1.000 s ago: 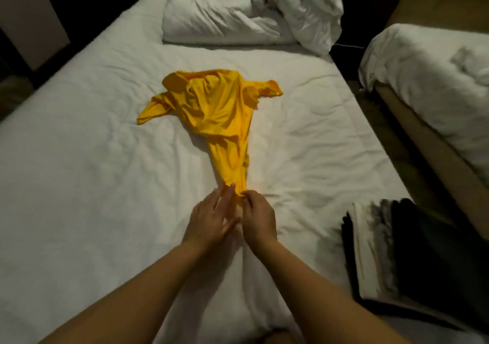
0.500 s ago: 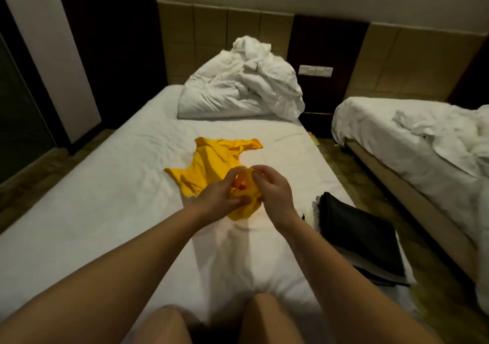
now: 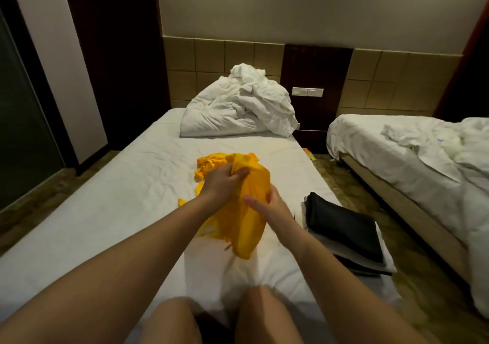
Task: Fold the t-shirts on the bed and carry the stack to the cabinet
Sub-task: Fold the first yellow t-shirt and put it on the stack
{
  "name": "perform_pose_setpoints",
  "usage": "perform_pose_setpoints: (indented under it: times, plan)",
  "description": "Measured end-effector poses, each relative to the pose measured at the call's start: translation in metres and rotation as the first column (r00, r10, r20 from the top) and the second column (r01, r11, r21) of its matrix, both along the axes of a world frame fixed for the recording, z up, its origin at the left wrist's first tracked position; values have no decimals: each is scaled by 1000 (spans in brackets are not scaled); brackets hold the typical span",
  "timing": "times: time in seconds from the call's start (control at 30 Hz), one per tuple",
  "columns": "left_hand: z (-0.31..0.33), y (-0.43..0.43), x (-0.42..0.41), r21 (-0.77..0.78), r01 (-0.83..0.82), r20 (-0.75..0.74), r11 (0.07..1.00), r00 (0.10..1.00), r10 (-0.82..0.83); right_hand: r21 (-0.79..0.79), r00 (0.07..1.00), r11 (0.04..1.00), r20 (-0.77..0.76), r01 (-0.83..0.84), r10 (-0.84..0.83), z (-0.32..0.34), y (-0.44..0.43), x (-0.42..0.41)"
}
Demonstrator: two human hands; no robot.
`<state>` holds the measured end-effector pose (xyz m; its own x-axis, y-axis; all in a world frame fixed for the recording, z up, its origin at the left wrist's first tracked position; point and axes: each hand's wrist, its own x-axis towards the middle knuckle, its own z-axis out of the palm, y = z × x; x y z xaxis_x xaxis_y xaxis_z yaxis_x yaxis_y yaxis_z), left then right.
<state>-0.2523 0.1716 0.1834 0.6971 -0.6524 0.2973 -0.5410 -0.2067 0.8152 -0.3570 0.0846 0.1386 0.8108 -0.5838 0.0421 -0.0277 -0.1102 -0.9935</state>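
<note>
A crumpled yellow t-shirt (image 3: 243, 211) is lifted partly off the white bed (image 3: 111, 211), its far end still lying bunched on the sheet. My left hand (image 3: 222, 183) grips a fistful of the shirt near its top. My right hand (image 3: 267, 206) holds the cloth just below and to the right, fingers curled into it. A stack of folded t-shirts (image 3: 344, 230), black on top with white and grey layers under it, lies at the bed's right edge beside my right forearm.
A heap of white duvet and pillow (image 3: 238, 108) fills the head of the bed. A second bed (image 3: 412, 158) with rumpled white sheets stands to the right across a narrow floor gap. My knees (image 3: 219, 317) rest at the bed's near end.
Both hands have gathered the yellow shirt from its hem and raised it off the sheet toward me. The view has tilted up, showing the wall and second bed.
</note>
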Motion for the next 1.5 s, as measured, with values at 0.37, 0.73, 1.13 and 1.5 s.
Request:
perform_pose_setpoints:
  times: [0.37, 0.73, 1.13, 1.5]
  plan:
    - [13, 12, 50, 82, -346, 115, 935, 935, 336, -263, 982, 946, 64, 190, -179, 38, -10, 17]
    - [59, -2, 38, 128, 87, 212, 988, 971, -113, -206, 988, 976, 148, 66, -36, 78, -18, 36]
    - [77, 2, 71, 98, -162, 359, 982, 926, 117, -317, 992, 944, 112, 94, -61, 68, -31, 53]
    - [156, -13, 56, 8, 237, 182, 971, 955, -235, -358, 971, 934, 222, -7, 93, 185, -37, 54]
